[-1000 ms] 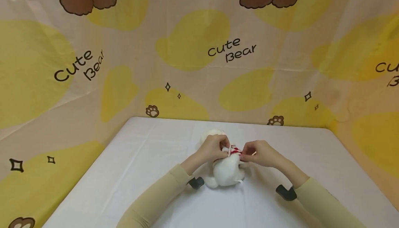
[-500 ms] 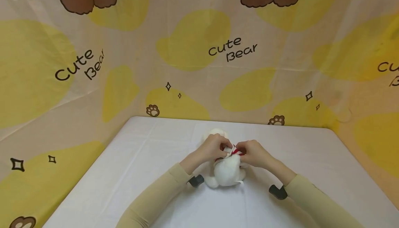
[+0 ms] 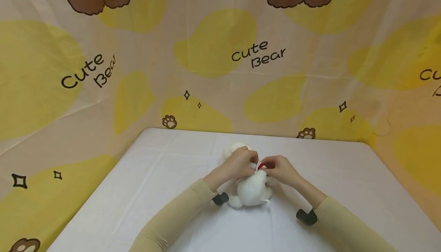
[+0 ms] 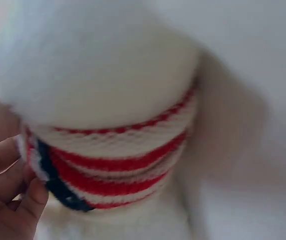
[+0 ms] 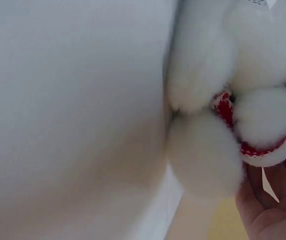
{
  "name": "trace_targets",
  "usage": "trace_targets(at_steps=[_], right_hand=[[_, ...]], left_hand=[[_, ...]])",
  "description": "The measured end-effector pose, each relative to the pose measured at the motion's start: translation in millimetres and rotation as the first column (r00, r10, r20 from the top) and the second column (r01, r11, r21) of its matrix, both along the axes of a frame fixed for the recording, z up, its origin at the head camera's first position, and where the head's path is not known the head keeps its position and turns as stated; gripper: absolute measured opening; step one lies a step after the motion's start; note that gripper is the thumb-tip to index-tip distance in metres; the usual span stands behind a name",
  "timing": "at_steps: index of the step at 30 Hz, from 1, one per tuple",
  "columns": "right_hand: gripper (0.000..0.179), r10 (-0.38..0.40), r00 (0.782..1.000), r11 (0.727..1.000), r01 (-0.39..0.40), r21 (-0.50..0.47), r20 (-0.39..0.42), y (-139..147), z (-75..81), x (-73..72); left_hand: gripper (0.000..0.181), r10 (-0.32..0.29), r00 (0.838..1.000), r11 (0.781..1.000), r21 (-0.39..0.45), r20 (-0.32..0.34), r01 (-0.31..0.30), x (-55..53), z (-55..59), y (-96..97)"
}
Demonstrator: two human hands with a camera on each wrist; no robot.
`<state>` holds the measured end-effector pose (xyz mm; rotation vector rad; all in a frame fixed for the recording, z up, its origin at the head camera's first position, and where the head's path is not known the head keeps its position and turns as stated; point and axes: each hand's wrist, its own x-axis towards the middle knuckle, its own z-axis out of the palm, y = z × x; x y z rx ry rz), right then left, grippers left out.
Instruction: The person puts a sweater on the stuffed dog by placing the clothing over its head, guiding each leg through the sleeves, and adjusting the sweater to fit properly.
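A white plush toy [image 3: 251, 191] lies on the table, its round head [image 3: 234, 149] toward the far side. Around its body is a knit sweater [image 4: 117, 165], striped red and white with a dark blue patch. My left hand [image 3: 239, 164] pinches the sweater's edge between thumb and fingers, near the toy's middle. Just to the right, my right hand [image 3: 282, 171] pinches another part of the knit. In the right wrist view, a white-trimmed knit opening [image 5: 270, 155] rings a furry limb [image 5: 265, 115], with the right fingers [image 5: 253, 200] at its rim.
A white cloth-covered table [image 3: 172, 160] lies under the toy. Behind and beside it hangs a yellow-patterned cloth [image 3: 213, 45] with printed bears. Black wrist-worn devices jut from the left wrist [image 3: 220, 199] and the right wrist [image 3: 306, 216].
My right hand has moved left, close to my left hand, and the knit between them looks gathered. My left hand has shifted slightly right. The toy has stayed nearly in place.
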<state>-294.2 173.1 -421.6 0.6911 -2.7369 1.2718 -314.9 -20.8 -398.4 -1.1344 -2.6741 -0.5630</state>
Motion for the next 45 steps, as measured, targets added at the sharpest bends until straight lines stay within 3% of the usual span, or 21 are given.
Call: trace_targets(at_steps=[4, 10, 15, 22, 25, 32, 35, 39, 40, 42, 45], right_hand=[[0.016, -0.010, 0.999, 0.999, 0.011, 0.030, -0.044, 4, 5.2, 5.8], [0.011, 0.019, 0.992, 0.995, -0.007, 0.095, -0.126, 7, 14.7, 10.0], [0.012, 0.033, 0.992, 0.996, -0.022, 0.089, -0.123, 10, 15.6, 13.5], [0.014, 0.053, 0.998, 0.998, -0.054, 0.040, 0.015, 19, 7.8, 20.6], [0.014, 0.061, 0.998, 0.998, -0.062, 0.031, 0.033, 21, 5.8, 21.2], [0.015, 0.050, 0.998, 0.998, -0.051, 0.031, 0.026, 23, 3.6, 20.4], [0.016, 0.039, 0.999, 0.998, -0.039, 0.042, 0.021, 24, 1.6, 20.2], [0.016, 0.030, 0.999, 0.998, -0.031, 0.050, 0.019, 23, -0.3, 21.2], [0.016, 0.029, 0.999, 0.998, -0.030, 0.050, 0.019, 22, -0.6, 21.6], [0.017, 0.030, 0.999, 0.998, -0.031, 0.058, 0.021, 21, -1.6, 21.9], [0.014, 0.041, 0.999, 0.994, -0.039, 0.101, -0.017, 16, -3.1, 22.1]], left_hand=[[0.019, 0.030, 0.999, 0.996, 0.081, 0.030, -0.032, -0.4, -7.9, 0.9], [0.016, -0.016, 0.994, 0.970, 0.243, 0.109, -0.011, -2.9, -13.6, -2.5], [0.014, -0.036, 0.989, 0.942, 0.335, 0.144, -0.015, -3.8, -18.5, -5.5], [0.011, -0.004, 0.984, 0.875, 0.476, 0.180, -0.083, -2.8, -25.2, -8.2], [0.011, 0.011, 0.976, 0.851, 0.510, 0.217, -0.123, -1.9, -26.2, -8.3], [0.011, 0.101, 0.944, 0.779, 0.566, 0.313, -0.271, 2.5, -27.2, -8.2], [0.012, 0.142, 0.926, 0.737, 0.588, 0.349, -0.335, 6.4, -27.6, -8.6], [0.010, 0.150, 0.904, 0.689, 0.614, 0.401, -0.386, 10.1, -27.7, -8.6], [0.010, 0.147, 0.902, 0.689, 0.613, 0.405, -0.387, 10.9, -27.2, -8.9], [0.011, 0.129, 0.912, 0.722, 0.594, 0.388, -0.355, 10.9, -25.4, -10.4], [0.017, 0.082, 0.940, 0.819, 0.515, 0.332, -0.253, 10.1, -20.9, -15.2]])
